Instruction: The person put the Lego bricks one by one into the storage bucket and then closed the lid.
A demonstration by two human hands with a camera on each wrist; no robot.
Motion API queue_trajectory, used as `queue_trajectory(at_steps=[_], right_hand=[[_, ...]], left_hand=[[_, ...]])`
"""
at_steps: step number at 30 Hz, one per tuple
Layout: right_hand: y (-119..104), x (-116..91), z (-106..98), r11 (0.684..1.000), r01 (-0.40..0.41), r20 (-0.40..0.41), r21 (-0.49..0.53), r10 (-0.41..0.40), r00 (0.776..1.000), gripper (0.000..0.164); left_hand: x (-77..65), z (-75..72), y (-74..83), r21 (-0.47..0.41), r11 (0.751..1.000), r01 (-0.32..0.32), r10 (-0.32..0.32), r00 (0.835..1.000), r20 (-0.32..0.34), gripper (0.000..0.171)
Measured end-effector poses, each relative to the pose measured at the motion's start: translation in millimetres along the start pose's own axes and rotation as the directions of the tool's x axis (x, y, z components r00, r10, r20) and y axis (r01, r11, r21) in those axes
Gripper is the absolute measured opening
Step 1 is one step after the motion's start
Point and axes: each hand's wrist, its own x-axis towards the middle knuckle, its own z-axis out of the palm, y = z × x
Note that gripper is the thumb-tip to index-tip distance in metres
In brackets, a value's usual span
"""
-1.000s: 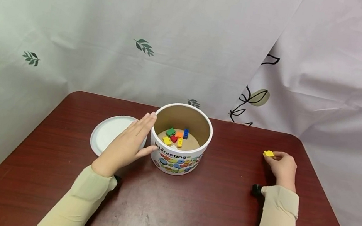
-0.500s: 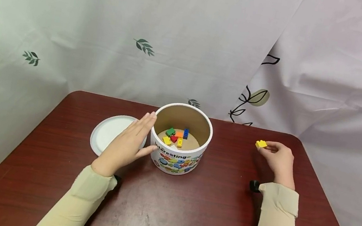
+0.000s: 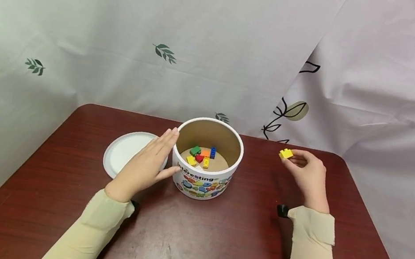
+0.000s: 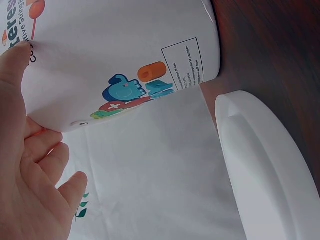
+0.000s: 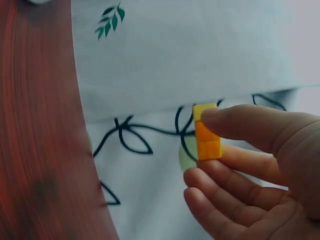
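Note:
A round white bucket (image 3: 200,186) with printed letters stands near the table's far edge. Inside it lie several toy bricks: a green brick (image 3: 195,150), a blue brick (image 3: 213,152), a red brick (image 3: 199,158) and yellow ones among them. My left hand (image 3: 146,163) rests against the bucket's left side, fingers straight and thumb spread; the left wrist view shows the fingertips at its wall (image 4: 75,65). To the right, my right hand (image 3: 310,176) pinches a yellow toy brick (image 3: 286,154) between thumb and fingers, raised above the table. The right wrist view shows the thumb across this brick (image 5: 209,142).
A white round lid (image 3: 119,152) lies on the table left of the bucket, partly behind my left hand. The dark red table (image 3: 214,247) ends at a light curtain (image 3: 219,50) with leaf prints, which hangs behind it and at both sides.
My right hand has lifted the yellow toy brick from the table's right side and carried it left and up, toward the bucket. The left hand has stayed in place.

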Motion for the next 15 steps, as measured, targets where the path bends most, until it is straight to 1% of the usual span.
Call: queue_trajectory(at_steps=[4,9,15], right_hand=[[-12.1,-0.4,8.2,0.997,0.045,-0.048,0.064,-0.042,0.998,0.037],[-26.8,-5.6,18.2,0.982,0.080,-0.106,0.171,-0.062,0.992,0.036],[-46.4,-11.7,31.4,0.950,0.133,-0.106,0.282,-0.107,0.989,0.035]], left_hand=[[-0.7,-0.4,-0.6,0.004,1.000,-0.005,0.005,1.000,-0.009,0.091],[0.3,-0.6,-0.7,0.006,1.000,-0.018,0.018,1.000,-0.018,0.090],[0.6,-0.8,0.2,0.006,1.000,-0.013,0.013,1.000,-0.014,0.090]])
